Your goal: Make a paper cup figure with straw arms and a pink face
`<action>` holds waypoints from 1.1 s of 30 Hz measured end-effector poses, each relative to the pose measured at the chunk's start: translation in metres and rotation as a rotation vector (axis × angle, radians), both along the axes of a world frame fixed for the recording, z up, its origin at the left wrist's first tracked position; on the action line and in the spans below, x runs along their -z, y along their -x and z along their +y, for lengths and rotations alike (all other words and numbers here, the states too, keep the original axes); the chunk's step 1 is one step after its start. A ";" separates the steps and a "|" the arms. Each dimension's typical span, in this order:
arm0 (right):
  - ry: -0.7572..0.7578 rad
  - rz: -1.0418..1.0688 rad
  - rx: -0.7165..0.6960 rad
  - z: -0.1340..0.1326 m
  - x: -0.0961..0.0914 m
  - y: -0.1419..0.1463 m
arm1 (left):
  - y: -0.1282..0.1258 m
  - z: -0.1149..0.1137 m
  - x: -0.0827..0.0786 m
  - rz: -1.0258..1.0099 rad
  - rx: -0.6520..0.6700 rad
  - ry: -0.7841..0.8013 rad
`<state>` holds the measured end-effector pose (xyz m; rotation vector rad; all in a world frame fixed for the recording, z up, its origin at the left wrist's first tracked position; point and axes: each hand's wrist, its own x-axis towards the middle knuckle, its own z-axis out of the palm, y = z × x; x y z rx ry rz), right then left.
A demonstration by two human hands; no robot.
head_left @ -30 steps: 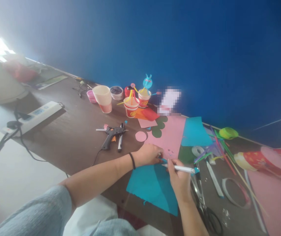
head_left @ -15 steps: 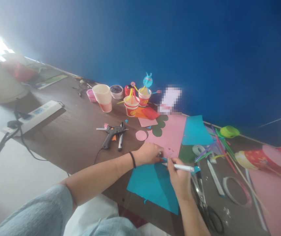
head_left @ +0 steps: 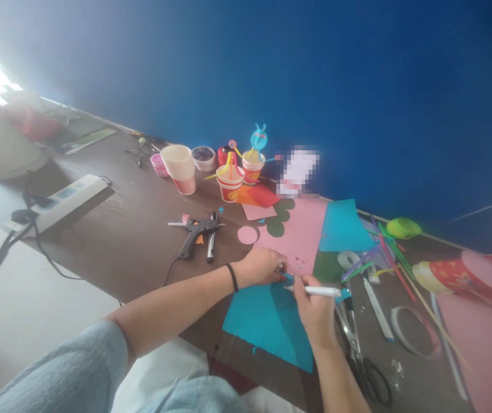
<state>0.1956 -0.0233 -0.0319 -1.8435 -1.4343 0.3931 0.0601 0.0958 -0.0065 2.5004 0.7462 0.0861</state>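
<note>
My right hand (head_left: pixel 317 315) is closed around a white marker (head_left: pixel 321 291), which lies across the hand with its blue end to the right. Close to it, my left hand (head_left: pixel 265 265) pinches a small piece of blue paper (head_left: pixel 287 276), mostly hidden by the fingers. Both hands meet over the top edge of a blue paper sheet (head_left: pixel 267 327). Just beyond them is a pink sheet (head_left: pixel 301 229) with tiny pink scraps (head_left: pixel 299 263) on it. Dark green paper circles (head_left: pixel 275 228) and a pink circle (head_left: pixel 247 235) lie past my left hand.
A black glue gun (head_left: pixel 194 234) with its cord lies left of my hands. Paper cups (head_left: pixel 179 166) stand at the back. Scissors (head_left: pixel 357 355), a cutter (head_left: pixel 378 310), a tape roll (head_left: pixel 415 332) and coloured pipe cleaners (head_left: pixel 394 252) are to the right. A power strip (head_left: pixel 65 201) sits at left.
Very little differs. My hands stay together over the blue sheet, the marker still in my right hand; the whole view has shifted slightly.
</note>
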 end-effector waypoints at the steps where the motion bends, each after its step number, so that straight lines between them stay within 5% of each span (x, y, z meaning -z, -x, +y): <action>1: 0.000 0.004 -0.002 0.000 0.000 0.000 | 0.000 0.000 0.000 0.001 0.000 -0.004; 33: 0.005 0.100 0.028 0.000 -0.001 0.000 | 0.000 -0.001 -0.001 -0.006 -0.011 0.016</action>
